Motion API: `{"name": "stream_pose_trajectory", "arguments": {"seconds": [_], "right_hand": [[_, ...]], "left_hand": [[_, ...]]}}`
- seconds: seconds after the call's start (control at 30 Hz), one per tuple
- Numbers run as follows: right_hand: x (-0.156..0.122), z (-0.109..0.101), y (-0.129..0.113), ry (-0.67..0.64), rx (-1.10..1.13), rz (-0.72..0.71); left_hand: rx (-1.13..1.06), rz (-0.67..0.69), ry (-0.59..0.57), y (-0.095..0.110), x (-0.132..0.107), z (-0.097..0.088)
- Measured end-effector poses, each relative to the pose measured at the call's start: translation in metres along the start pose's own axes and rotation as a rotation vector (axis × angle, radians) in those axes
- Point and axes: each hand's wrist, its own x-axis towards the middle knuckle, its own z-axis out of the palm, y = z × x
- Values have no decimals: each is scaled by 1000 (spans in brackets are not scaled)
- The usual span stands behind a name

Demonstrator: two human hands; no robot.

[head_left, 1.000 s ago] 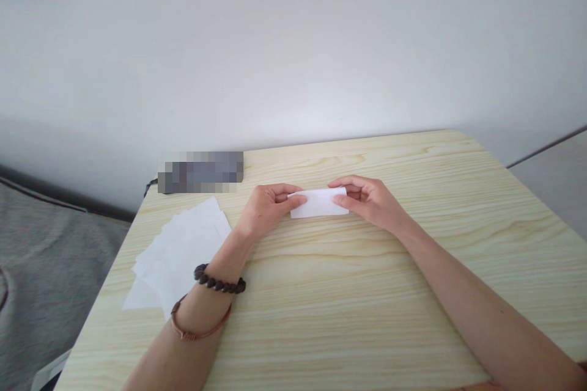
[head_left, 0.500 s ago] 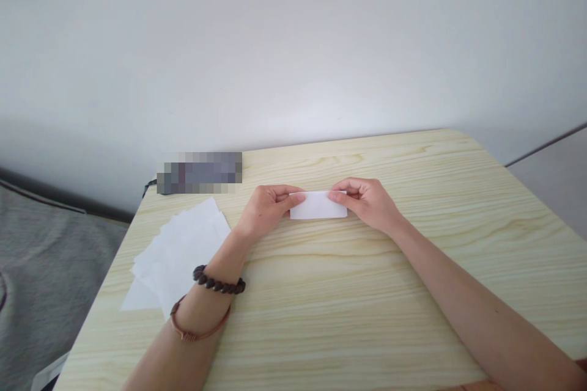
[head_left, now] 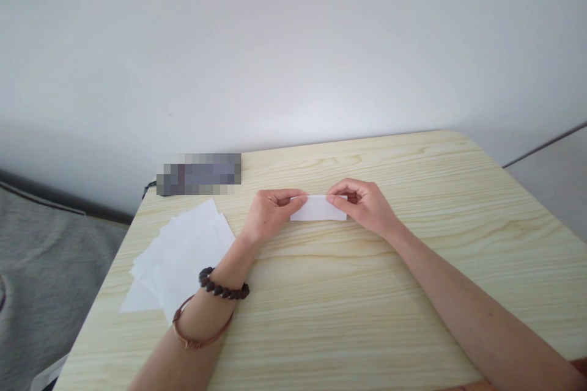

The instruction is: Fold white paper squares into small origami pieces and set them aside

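A small folded white paper [head_left: 318,209] lies on the light wooden table [head_left: 348,305], a narrow strip between my hands. My left hand [head_left: 270,214] pinches its left end with curled fingers. Pinching the right end, also with curled fingers, is my right hand [head_left: 364,204]. Both hands rest on the table top. My left wrist wears a dark bead bracelet and a thin copper-coloured bangle.
A loose pile of white paper sheets [head_left: 178,256] lies at the table's left side, near the edge. A blurred dark object [head_left: 198,173] sits at the back left corner. A plain white wall stands behind the table. Grey fabric lies to the left, below the table.
The paper now looks narrower, its top edge brought down. Both hands have shifted slightly toward me and closer over the paper's top edge.
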Motion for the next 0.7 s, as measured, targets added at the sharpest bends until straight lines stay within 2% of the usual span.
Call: {"name": "stream_pose_trajectory", "arguments": {"seconds": [0.13,0.3,0.5,0.7], "right_hand": [[-3,7,-7,-47,-84,-88],[-5,14,-13,-23,-157,-168],[-5,10,-11,-24,-131,-133],[-2,0,-11,-58,-166,-100]], "left_hand": [[18,45,-42,-2,0,2],[56,89,-56,-3,-3,5],[68,113,-77,-2,-3,4],[77,73,5,-6,1,-11]]}}
